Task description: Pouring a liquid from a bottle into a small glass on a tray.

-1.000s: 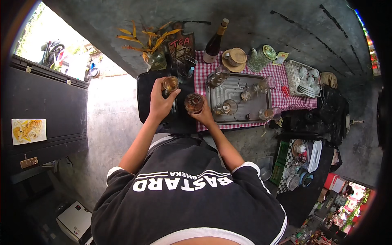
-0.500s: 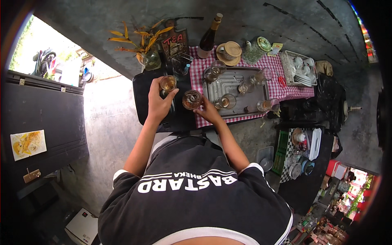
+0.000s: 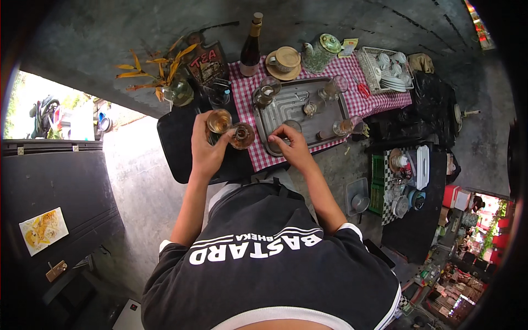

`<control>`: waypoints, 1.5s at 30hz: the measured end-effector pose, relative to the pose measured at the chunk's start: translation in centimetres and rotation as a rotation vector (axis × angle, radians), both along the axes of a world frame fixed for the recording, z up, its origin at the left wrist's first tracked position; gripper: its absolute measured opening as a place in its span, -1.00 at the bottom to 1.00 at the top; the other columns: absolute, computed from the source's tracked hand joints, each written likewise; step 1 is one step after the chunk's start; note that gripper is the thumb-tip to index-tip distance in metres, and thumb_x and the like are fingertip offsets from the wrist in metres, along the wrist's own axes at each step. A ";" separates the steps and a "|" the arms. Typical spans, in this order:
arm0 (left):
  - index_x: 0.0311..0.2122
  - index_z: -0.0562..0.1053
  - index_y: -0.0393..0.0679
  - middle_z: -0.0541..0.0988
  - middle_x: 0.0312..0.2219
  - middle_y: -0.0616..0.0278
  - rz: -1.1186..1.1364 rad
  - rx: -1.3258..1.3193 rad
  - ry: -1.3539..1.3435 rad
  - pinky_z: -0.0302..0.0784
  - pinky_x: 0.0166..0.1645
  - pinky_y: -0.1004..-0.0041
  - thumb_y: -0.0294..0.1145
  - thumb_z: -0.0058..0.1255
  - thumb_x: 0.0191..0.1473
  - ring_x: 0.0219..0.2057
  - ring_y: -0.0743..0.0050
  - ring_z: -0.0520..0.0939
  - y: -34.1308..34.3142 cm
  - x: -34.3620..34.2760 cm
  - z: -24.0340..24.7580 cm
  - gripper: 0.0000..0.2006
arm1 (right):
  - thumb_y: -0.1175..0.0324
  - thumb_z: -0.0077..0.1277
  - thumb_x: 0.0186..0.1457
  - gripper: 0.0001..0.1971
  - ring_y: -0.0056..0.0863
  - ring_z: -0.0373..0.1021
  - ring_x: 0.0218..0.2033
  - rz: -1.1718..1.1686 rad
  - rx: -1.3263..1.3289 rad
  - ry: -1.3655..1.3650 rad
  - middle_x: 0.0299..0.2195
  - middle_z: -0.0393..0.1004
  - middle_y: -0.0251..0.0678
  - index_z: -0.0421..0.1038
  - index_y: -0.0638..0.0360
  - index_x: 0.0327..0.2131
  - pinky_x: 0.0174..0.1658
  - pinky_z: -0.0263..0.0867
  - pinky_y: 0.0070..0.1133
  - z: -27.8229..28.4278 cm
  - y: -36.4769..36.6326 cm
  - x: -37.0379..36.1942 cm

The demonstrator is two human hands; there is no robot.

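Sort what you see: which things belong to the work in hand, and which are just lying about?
Work in hand: amber-tinted glass, held by the left hand; brownish glass vessel, beside it; tray, near edge under the right hand.

Apparently lying about: dark bottle; green teapot; leaf vase; dish basket.

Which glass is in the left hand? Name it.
The glass with golden liquid, gripped in the left hand, left of the darker vessel; more glasses stand on the tray.
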State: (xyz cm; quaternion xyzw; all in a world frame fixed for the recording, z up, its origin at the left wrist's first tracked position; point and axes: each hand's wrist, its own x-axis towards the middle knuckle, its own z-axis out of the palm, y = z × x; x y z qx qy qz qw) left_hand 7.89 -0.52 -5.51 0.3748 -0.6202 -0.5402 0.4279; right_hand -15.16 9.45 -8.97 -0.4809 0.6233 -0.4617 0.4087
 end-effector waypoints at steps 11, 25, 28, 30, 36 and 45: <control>-0.01 0.40 -0.26 0.49 -0.18 0.19 -0.157 -0.040 -0.068 0.44 0.02 0.46 -0.60 0.32 -0.07 -0.12 0.43 0.55 1.8 -6.4 2.3 -0.52 | 0.42 0.18 0.11 -0.86 -0.49 0.44 -0.33 0.062 -0.182 -0.009 -0.41 0.50 -0.29 0.48 0.29 -0.33 -0.21 0.32 -0.56 5.2 -0.1 -4.0; 0.00 0.45 -0.25 0.55 -0.09 0.02 -0.257 -0.222 -0.250 0.50 0.05 0.31 -0.55 0.34 -0.14 -0.05 0.12 0.61 4.0 -23.7 3.8 -0.48 | 0.29 0.33 -0.04 -0.36 -0.31 0.38 0.01 0.277 -0.245 0.060 0.01 0.40 -0.17 0.34 0.26 0.11 0.08 0.30 -0.46 8.0 1.3 -20.1; 0.00 0.46 -0.24 0.55 -0.11 0.10 -0.244 -0.198 -0.261 0.46 0.06 0.36 -0.50 0.36 -0.12 -0.06 0.27 0.59 4.6 -27.0 3.1 -0.49 | 0.29 0.36 -0.04 -0.38 -0.30 0.41 -0.01 0.253 -0.299 0.076 -0.01 0.42 -0.20 0.35 0.22 0.09 0.04 0.34 -0.45 6.8 1.5 -23.7; 0.01 0.45 -0.25 0.54 -0.09 0.09 -0.235 -0.188 -0.247 0.46 0.07 0.36 -0.50 0.34 -0.12 -0.05 0.27 0.59 4.9 -29.1 2.5 -0.49 | 0.28 0.37 -0.05 -0.38 -0.29 0.42 0.00 0.262 -0.313 0.073 -0.01 0.43 -0.18 0.36 0.22 0.09 0.05 0.34 -0.45 6.7 1.5 -25.6; 0.00 0.45 -0.26 0.54 -0.10 0.08 -0.199 -0.202 -0.213 0.47 0.08 0.33 -0.48 0.32 -0.12 -0.05 0.21 0.59 5.7 -33.8 1.9 -0.49 | 0.29 0.39 -0.10 -0.35 -0.27 0.38 0.04 0.262 -0.326 0.087 0.00 0.44 -0.18 0.37 0.25 0.08 0.14 0.27 -0.42 5.8 1.1 -29.8; -0.07 0.43 -0.26 0.56 -0.12 0.10 -0.098 -0.254 -0.233 0.53 0.01 0.36 -0.49 0.39 -0.12 -0.10 0.27 0.62 6.1 -37.7 1.2 -0.52 | 0.36 0.34 -0.05 -0.43 -0.33 0.40 0.04 0.233 -0.326 0.044 -0.02 0.45 -0.18 0.38 0.28 0.05 0.14 0.27 -0.43 4.9 1.3 -32.6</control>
